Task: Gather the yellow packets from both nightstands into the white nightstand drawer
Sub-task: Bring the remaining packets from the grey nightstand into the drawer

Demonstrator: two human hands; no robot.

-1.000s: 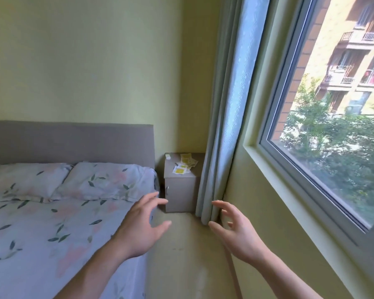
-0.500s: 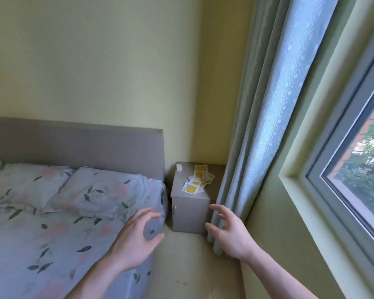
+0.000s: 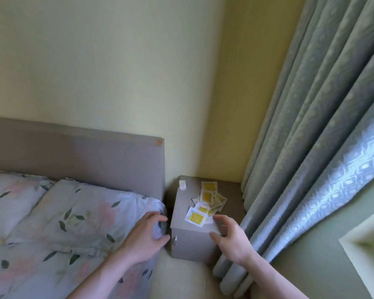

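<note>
Several yellow packets (image 3: 206, 201) lie scattered on top of a grey-brown nightstand (image 3: 190, 242) in the corner between the bed and the curtain. The nearest packet (image 3: 195, 217) rests by the top's front edge. My right hand (image 3: 231, 238) hovers just in front of that edge, fingers spread, holding nothing. My left hand (image 3: 145, 236) is over the bed's corner to the left of the nightstand, fingers apart and empty. No white nightstand or drawer is in sight.
A small white object (image 3: 183, 184) stands at the nightstand's back left. The bed (image 3: 52, 234) with floral bedding and a grey headboard (image 3: 78, 156) fills the left. A long grey-blue curtain (image 3: 300, 147) hangs right of the nightstand. A narrow strip of floor (image 3: 181, 279) lies between.
The view has closed in on the nightstand, and the window has slid out of sight. Both hands have moved forward; the right one now reaches the nightstand's front edge.
</note>
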